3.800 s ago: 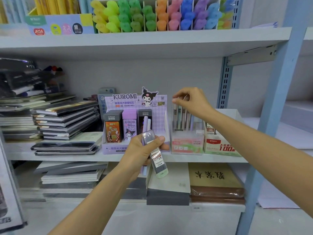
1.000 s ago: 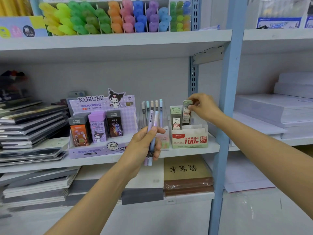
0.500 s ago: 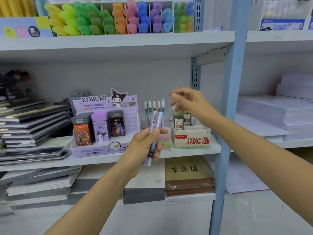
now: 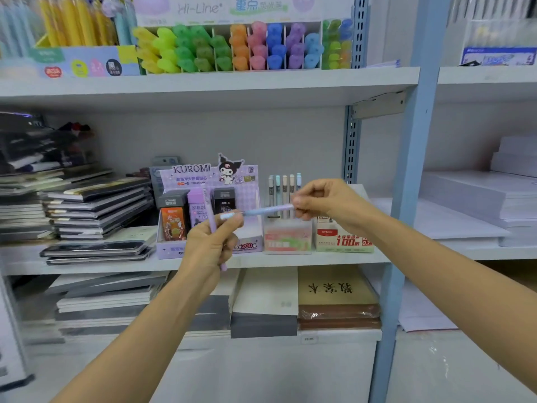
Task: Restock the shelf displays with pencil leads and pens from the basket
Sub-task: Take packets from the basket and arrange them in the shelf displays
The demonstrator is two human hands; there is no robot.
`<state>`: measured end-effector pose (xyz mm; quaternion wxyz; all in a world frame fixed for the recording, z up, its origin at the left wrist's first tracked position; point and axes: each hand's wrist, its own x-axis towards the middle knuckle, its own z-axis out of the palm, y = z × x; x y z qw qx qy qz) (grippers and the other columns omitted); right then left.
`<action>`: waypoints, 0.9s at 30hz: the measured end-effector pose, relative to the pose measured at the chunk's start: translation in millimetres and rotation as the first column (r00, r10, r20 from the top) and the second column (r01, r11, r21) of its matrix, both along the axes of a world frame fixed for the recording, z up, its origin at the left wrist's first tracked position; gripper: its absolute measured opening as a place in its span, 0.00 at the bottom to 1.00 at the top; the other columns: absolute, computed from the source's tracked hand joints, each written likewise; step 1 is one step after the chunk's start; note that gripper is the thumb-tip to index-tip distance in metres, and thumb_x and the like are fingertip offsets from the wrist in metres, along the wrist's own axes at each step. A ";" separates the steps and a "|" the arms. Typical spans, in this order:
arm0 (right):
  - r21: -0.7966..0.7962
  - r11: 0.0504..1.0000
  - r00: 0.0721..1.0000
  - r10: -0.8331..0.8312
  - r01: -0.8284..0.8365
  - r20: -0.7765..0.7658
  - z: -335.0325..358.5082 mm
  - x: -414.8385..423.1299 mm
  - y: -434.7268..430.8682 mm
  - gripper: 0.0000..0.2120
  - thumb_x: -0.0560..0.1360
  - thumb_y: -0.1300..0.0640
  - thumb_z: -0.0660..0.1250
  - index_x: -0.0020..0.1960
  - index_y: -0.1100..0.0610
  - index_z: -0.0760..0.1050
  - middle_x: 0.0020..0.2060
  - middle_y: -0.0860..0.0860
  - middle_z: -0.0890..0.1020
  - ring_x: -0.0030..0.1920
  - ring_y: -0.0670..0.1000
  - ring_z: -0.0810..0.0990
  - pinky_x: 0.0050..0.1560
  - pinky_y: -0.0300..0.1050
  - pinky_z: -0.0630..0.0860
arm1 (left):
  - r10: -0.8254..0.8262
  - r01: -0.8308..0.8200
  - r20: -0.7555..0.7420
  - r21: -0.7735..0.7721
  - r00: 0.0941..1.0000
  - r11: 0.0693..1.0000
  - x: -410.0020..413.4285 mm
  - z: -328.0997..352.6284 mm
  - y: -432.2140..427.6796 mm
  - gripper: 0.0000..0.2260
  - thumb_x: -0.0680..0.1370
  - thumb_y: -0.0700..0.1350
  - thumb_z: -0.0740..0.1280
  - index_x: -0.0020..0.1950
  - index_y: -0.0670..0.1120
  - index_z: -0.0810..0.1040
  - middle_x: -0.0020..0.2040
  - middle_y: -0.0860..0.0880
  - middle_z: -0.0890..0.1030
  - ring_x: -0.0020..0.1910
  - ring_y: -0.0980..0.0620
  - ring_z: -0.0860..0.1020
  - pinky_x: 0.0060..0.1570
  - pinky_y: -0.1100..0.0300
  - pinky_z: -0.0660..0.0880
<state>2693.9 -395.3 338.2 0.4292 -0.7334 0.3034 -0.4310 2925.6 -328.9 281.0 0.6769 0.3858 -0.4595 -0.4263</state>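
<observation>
Mid-shelf level, in front of the displays: both hands raised, a pen between them.

- Left hand (image 4: 209, 242): fingers curled round a purple pen (image 4: 211, 221), gripped at its middle. The pen stands nearly upright, upper end in front of the Kuromi lead display (image 4: 209, 175), lower end poking out below the palm.
- Right hand (image 4: 322, 203): thumb and fingertips pinched narrow on the right end of a blue pen (image 4: 264, 211).
- Blue pen lies almost level, spanning the gap between the hands. Its left end meets the left hand's fingertips; pinched there or only touched, cannot tell (motion blur).
- Behind the blue pen: clear pen box (image 4: 287, 239) on the middle shelf (image 4: 290, 258), with a row of pastel pens (image 4: 284, 187) standing upright in it.
- Just right of that box: lead carton marked "100" (image 4: 343, 241), partly hidden by the right wrist.
- Kuromi display sits just left of the pen box and holds three lead cases in a row.
- Far left on the same shelf: stacked notebooks (image 4: 96, 205).
- Upper shelf: coloured highlighters (image 4: 232, 48) in a divided tray.
</observation>
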 end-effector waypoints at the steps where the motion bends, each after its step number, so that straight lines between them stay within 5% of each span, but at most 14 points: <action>1: 0.018 0.999 0.995 0.047 -0.046 -0.090 -3.2 1.6 1.4 0.08 0.70 0.61 0.73 0.48 0.62 0.81 0.41 0.57 0.85 0.41 0.53 0.84 0.42 0.39 0.81 | 0.014 -0.014 -0.027 -0.028 1.000 1.000 1.4 0.8 2.1 0.08 0.71 0.47 0.72 0.45 0.43 0.82 0.26 0.52 0.74 0.22 0.58 0.64 0.17 0.69 0.59; 4: 0.025 0.986 0.942 0.167 -0.167 -0.290 -9.6 11.9 7.8 0.08 0.73 0.60 0.72 0.50 0.63 0.82 0.44 0.57 0.85 0.44 0.52 0.84 0.46 0.40 0.81 | 0.045 -0.044 0.011 -0.074 0.999 0.996 2.4 3.7 8.1 0.10 0.71 0.47 0.73 0.45 0.42 0.82 0.28 0.52 0.75 0.23 0.58 0.66 0.19 0.69 0.60; 11: -0.242 0.961 0.962 0.068 -0.134 -0.264 8.3 57.8 25.8 0.09 0.76 0.52 0.69 0.55 0.50 0.83 0.40 0.43 0.82 0.40 0.44 0.78 0.45 0.39 0.78 | 0.090 -0.031 0.327 -0.182 0.941 0.983 -9.9 6.2 15.5 0.03 0.74 0.42 0.73 0.40 0.45 0.82 0.24 0.56 0.75 0.23 0.60 0.68 0.24 0.71 0.65; 15: -0.285 0.949 0.957 0.049 -0.134 -0.286 16.0 61.5 24.0 0.07 0.76 0.57 0.69 0.52 0.58 0.82 0.43 0.51 0.83 0.44 0.49 0.80 0.48 0.43 0.78 | 0.051 0.004 0.313 -0.175 0.948 0.985 -12.0 11.2 15.6 0.02 0.75 0.42 0.72 0.43 0.45 0.82 0.26 0.56 0.77 0.24 0.61 0.69 0.24 0.71 0.65; 18: -0.270 0.963 0.998 -0.022 0.007 -0.052 31.0 51.9 13.1 0.07 0.79 0.60 0.65 0.52 0.63 0.76 0.43 0.57 0.83 0.40 0.48 0.82 0.44 0.42 0.80 | 0.041 -0.016 0.298 -0.086 0.954 0.996 -6.1 15.0 10.1 0.07 0.79 0.47 0.67 0.47 0.44 0.80 0.32 0.53 0.78 0.26 0.58 0.68 0.24 0.69 0.65; 21: -0.293 0.919 0.960 -0.221 0.263 0.171 51.1 35.1 -8.2 0.06 0.79 0.62 0.64 0.53 0.65 0.74 0.43 0.61 0.83 0.39 0.52 0.83 0.41 0.41 0.81 | -0.012 0.021 0.231 -0.035 0.973 0.999 -3.2 13.9 3.6 0.09 0.82 0.42 0.59 0.51 0.44 0.78 0.37 0.52 0.79 0.31 0.57 0.71 0.25 0.68 0.67; 27: -0.357 0.819 0.890 -0.444 0.450 0.103 48.9 19.2 -49.8 0.04 0.78 0.60 0.67 0.50 0.61 0.75 0.38 0.55 0.83 0.33 0.44 0.83 0.36 0.36 0.80 | -0.053 0.083 0.303 -0.087 0.952 0.993 1.1 4.4 -4.9 0.10 0.84 0.44 0.55 0.57 0.46 0.76 0.33 0.49 0.78 0.28 0.53 0.73 0.27 0.63 0.70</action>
